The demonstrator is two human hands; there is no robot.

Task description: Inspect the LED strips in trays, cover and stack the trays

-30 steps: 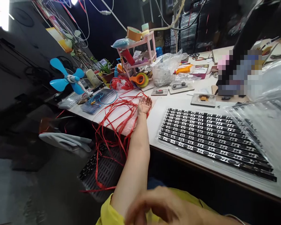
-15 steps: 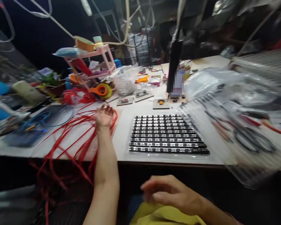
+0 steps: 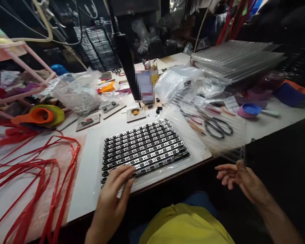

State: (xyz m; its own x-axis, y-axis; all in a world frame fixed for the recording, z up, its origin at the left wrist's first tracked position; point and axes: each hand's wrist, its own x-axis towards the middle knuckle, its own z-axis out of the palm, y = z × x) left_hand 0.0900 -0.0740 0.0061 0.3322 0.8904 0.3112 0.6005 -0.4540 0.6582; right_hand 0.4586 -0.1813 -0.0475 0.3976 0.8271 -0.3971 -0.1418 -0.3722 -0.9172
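Note:
Rows of narrow black strips with white markings (image 3: 144,145) lie side by side in a clear plastic tray on the table. Over the near left part of these strips is my left hand (image 3: 114,193), its fingers and thumb apart; whether the fingertips touch the strips I cannot tell. My right hand (image 3: 244,181) is off the table's front edge, fingers stretched out and thumb raised, with nothing seen in it. Just above its thumb is the near corner of another clear ribbed tray (image 3: 225,149). Black-handled scissors (image 3: 218,128) lie at that tray.
Red ribbons (image 3: 40,169) spread over the left side. Small fixtures (image 3: 136,114) stand behind the strips, near a black post (image 3: 127,64). Clear bags (image 3: 175,81) and stacked ribbed trays (image 3: 234,57) fill the back right. A blue and pink cup (image 3: 249,110) sits at the right.
My view has swung right. My left hand has gone from the red ribbons to the strips. My right hand has moved from my lap to beside the clear ribbed tray, its fingers straighter.

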